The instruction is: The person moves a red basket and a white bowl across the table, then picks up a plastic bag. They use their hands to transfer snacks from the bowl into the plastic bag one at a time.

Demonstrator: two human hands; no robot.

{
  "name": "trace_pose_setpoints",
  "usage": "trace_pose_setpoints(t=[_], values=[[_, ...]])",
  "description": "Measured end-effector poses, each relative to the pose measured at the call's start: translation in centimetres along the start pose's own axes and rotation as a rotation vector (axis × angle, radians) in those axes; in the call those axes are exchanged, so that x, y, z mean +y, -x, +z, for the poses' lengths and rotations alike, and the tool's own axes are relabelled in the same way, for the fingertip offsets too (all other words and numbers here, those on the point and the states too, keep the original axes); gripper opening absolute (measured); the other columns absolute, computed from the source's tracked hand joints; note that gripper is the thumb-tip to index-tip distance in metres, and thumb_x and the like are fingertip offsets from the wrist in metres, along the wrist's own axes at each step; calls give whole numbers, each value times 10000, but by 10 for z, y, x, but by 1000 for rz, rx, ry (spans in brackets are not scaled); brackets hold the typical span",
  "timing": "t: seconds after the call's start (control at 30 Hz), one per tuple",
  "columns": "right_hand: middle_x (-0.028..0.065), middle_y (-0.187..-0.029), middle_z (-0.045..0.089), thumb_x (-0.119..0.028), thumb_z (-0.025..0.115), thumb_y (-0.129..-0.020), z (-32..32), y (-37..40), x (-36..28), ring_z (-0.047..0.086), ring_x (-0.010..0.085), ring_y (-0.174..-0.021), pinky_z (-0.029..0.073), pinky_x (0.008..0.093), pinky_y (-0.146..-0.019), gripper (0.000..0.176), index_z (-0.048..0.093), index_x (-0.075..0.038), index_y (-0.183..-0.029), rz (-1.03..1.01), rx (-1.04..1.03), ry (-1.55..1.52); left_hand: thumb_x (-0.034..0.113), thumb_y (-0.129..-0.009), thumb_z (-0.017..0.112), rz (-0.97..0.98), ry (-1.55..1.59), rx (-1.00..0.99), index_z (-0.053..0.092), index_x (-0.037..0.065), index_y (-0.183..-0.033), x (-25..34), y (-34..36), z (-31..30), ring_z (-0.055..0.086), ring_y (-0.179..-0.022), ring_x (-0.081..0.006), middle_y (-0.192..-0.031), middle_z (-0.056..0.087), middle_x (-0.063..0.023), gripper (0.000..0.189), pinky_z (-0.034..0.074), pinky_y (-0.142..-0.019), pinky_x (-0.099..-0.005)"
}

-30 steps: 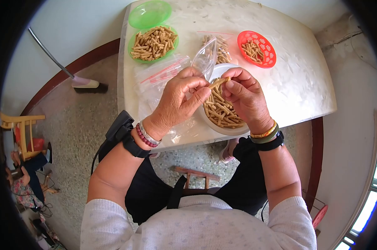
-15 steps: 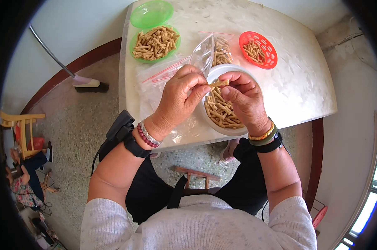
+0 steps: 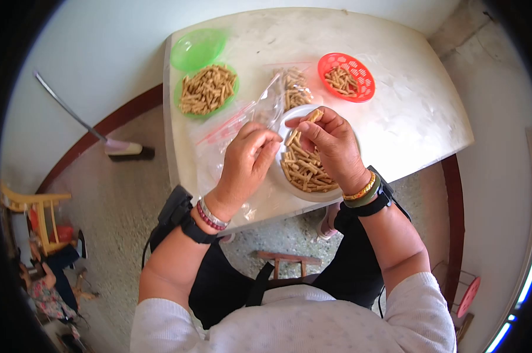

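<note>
Over the white bowl [image 3: 282, 179], my right hand [image 3: 333, 141] pinches a short tan stick [image 3: 316, 116] between thumb and fingers. Similar tan sticks [image 3: 307, 170] fill much of the bowl. To its left is my left hand [image 3: 246, 160], thumb and forefinger pressed together; whether something small is between them cannot be made out. An open clear plastic bag [image 3: 270, 105] stands just beyond the left fingertips. Behind the bowl lies a clear bag of sticks [image 3: 295, 88].
A green plate [image 3: 235, 97] heaped with sticks sits at the left, beside a green lid or plate [image 3: 198, 48]. A red basket [image 3: 369, 79] holds a few sticks. Flat zip bags [image 3: 216, 144] lie on the table [image 3: 413, 123]. A broom [image 3: 124, 148] leans by the wall; another person [image 3: 54, 282] sits far left.
My hands have moved apart: the left has drawn back down and left, while the right keeps a stick, now tilted upward. The whole view has shifted slightly.
</note>
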State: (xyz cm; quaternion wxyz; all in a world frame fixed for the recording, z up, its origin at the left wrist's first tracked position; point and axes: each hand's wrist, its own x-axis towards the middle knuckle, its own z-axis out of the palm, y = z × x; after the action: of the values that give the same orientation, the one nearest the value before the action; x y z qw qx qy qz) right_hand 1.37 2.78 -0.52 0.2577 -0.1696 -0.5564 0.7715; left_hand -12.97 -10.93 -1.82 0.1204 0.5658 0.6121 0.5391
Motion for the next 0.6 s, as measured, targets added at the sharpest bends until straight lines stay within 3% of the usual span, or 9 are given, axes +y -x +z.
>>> trace_pose_setpoints(t=[0.07,0.43,0.6], values=[[57,-842,702,-133,645,-951,-5,-2,-3,555,45,-598,442,181,-556,111,557,-70,-931,41,95,42,140,-979,572,-13,15,-15,630,-6,-936,2,0,0,571,-764,-181,-886,576,-91,163,477,-688,-291],[-4,-703,606,-148,655,-947,-20,-3,-7,506,45,-561,413,178,-519,117,583,-57,-932,45,188,86,152,-1000,550,-80,65,-35,630,-21,-992,-3,4,3,595,-759,-128,-971,563,-71,191,532,-670,-244],[0,-693,574,-149,634,-953,-68,-34,-15,486,57,-532,409,193,-484,131,610,-33,-899,8,432,183,132,-992,560,-73,79,-33,628,-24,-1002,-4,4,2,603,-758,-118,-980,561,-68,170,536,-671,-243]])
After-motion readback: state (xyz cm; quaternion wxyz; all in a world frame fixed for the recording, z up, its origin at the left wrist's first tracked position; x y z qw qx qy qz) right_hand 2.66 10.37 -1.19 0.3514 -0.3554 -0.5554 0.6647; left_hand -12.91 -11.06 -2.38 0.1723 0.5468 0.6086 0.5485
